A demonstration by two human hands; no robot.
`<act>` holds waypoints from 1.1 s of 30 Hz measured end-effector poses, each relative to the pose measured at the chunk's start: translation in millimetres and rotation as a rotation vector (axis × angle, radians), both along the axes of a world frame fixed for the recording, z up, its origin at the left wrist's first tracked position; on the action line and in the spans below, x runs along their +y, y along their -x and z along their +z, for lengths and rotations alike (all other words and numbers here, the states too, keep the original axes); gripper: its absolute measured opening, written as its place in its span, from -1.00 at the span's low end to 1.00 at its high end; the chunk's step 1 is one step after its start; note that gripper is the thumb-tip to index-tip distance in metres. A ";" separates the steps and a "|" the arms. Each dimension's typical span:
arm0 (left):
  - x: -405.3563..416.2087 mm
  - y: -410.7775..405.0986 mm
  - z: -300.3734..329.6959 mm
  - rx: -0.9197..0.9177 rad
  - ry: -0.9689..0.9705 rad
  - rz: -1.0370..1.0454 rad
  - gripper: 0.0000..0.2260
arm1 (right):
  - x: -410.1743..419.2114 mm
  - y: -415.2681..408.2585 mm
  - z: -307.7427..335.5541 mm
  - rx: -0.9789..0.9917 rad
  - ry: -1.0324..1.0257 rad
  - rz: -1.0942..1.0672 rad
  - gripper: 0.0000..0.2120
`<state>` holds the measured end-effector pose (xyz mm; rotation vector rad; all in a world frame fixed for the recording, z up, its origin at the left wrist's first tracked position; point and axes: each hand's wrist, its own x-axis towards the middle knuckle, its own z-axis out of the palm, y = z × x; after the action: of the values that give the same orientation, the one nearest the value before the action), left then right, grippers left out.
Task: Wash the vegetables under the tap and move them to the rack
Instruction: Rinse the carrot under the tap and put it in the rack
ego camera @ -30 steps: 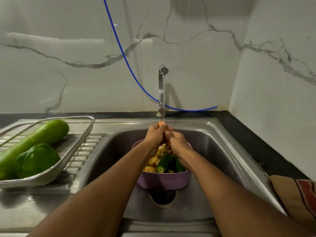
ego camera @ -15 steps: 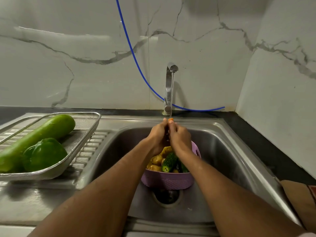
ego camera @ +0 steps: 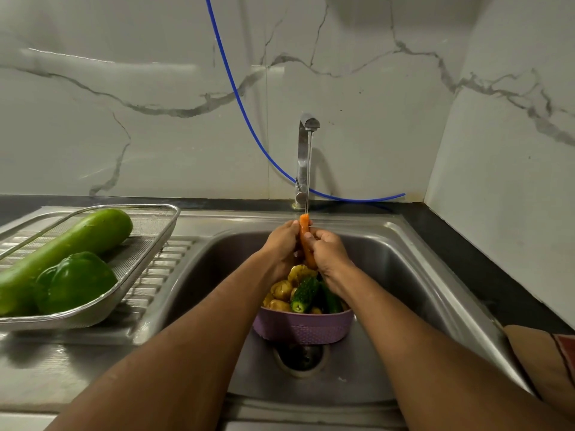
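Note:
An orange carrot (ego camera: 304, 227) stands upright under the thin stream from the steel tap (ego camera: 305, 150). My left hand (ego camera: 280, 247) and my right hand (ego camera: 329, 253) both grip the carrot, over the sink. Below them a purple basket (ego camera: 301, 328) in the sink (ego camera: 404, 275) holds potatoes (ego camera: 281, 290) and cucumbers (ego camera: 305, 293). On the left drainboard a steel mesh rack (ego camera: 146, 244) carries a long green gourd (ego camera: 71, 244) and a green bell pepper (ego camera: 74, 281).
A blue hose (ego camera: 236, 98) hangs down the marble wall and runs behind the tap. The sink drain (ego camera: 301, 356) lies just in front of the basket. A brown striped cloth (ego camera: 544, 365) lies at the right edge on the dark counter.
The carrot shows more between my hands, its tip now clearly up in the water stream. The view has shifted slightly; the rack's contents have not moved.

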<state>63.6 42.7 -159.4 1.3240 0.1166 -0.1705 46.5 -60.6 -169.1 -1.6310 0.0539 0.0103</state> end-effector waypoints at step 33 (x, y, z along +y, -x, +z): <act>5.3 5.1 6.2 -0.019 0.197 0.041 -0.68 | -3.0 -1.2 -4.1 -0.253 0.671 -0.062 -0.46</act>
<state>58.5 48.0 -153.3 1.1257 0.1076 -0.1315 47.7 -63.6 -173.2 -2.2868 -0.0980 -0.2887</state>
